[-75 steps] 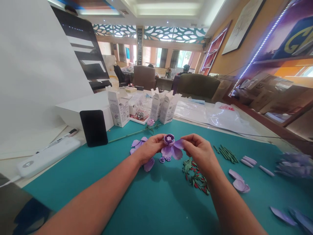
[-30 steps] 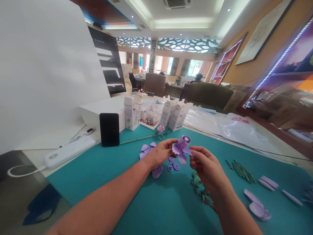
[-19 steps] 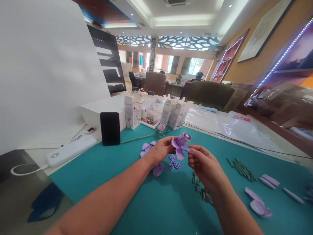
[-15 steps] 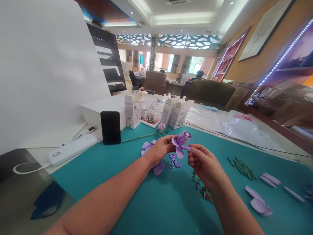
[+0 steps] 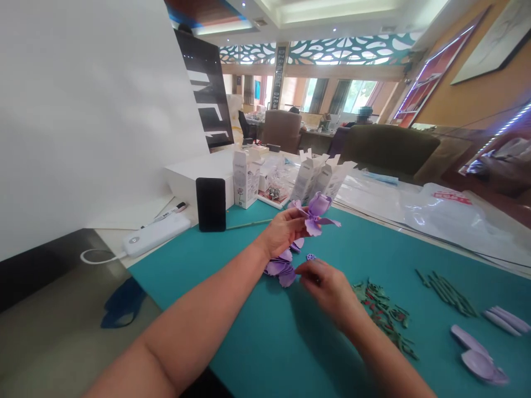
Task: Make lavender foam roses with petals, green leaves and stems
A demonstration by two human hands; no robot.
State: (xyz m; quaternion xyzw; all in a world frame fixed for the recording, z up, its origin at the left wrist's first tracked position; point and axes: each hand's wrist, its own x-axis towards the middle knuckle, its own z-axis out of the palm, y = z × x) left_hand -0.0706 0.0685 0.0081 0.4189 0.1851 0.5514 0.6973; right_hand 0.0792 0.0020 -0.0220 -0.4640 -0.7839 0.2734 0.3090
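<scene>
My left hand (image 5: 286,229) is closed on a purple artificial flower (image 5: 318,207), held above the mat with its petals spread. Below it, a pile of loose purple petals (image 5: 282,269) lies on the green mat. My right hand (image 5: 326,284) is low over the mat, its fingers curled together and their tips at the pile's right edge. Whether a petal is between them is hidden. A small purple ring-shaped part (image 5: 311,257) shows just behind my right hand.
Green leaf pieces (image 5: 384,309), green stems (image 5: 450,293) and pale purple parts (image 5: 481,362) lie to the right. At the back stand white boxes (image 5: 246,179) and a black phone-like slab (image 5: 211,204). A white device (image 5: 155,235) with a cable lies at left.
My right hand has let go of the flower's petal and moved down and left to the petal pile. My left hand still holds the flower. The view has shifted right.
</scene>
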